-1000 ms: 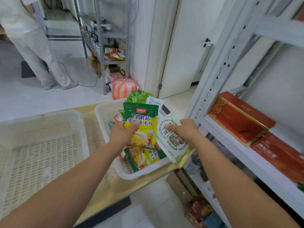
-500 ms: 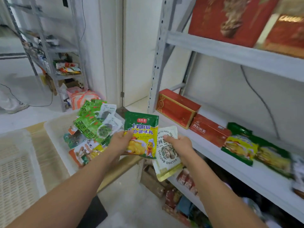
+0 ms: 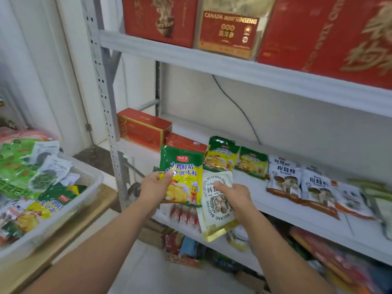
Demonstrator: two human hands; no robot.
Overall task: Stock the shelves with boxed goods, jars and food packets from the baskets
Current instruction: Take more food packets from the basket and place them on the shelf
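Left hand (image 3: 153, 187) grips a green-yellow seasoning packet (image 3: 182, 179) by its left edge, thumb on the front. Right hand (image 3: 235, 196) pinches a white mushroom packet (image 3: 216, 211) at its right edge. Both packets are upright and in the air at the front edge of the middle shelf (image 3: 297, 211), the green one overlapping the white one's left side. On that shelf: two red boxes (image 3: 144, 128) at the left end, then two matching green packets (image 3: 221, 155), then white mushroom packets (image 3: 284, 179) further right. Top shelf (image 3: 212, 60) carries big red gift boxes (image 3: 161, 18) and a ginseng box (image 3: 229, 28). A cable (image 3: 233, 100) runs down the white back wall. White basket (image 3: 96, 181), with packets in it, sits on the wooden desk (image 3: 99, 206) on the left. Lower shelf goods are too blurred to name. Versus 0.5 s ago: same grips, view swung right, hands closer to the shelf, far rack out of view.
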